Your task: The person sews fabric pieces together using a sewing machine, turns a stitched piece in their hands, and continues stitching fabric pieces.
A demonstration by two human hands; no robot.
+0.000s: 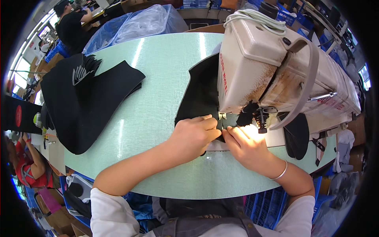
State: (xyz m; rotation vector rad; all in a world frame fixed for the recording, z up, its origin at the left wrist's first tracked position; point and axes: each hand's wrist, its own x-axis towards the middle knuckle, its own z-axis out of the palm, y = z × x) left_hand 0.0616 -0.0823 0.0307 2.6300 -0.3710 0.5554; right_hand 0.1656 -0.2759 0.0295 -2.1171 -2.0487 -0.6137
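Observation:
A black, leather-like panel (199,93) lies partly under the head of a cream sewing machine (248,59). My left hand (194,137) is closed on the panel's near edge, just left of the presser foot (222,116), with its fingers curled. Across from it, my right hand (248,147) pinches the same edge under the machine's bright lamp light, its fingertips almost meeting the left ones. What lies between the fingers is mostly hidden. To the left, a fanned stack of large black panels (92,104) rests on the pale green tabletop (166,173).
Right of the machine bed lie a stack of small rounded black pieces (298,138) and small dark-handled snips (318,144). Past the table's far edge stands a plastic-lined blue bin (142,23). Other people work at the far left (73,27) and left (35,166).

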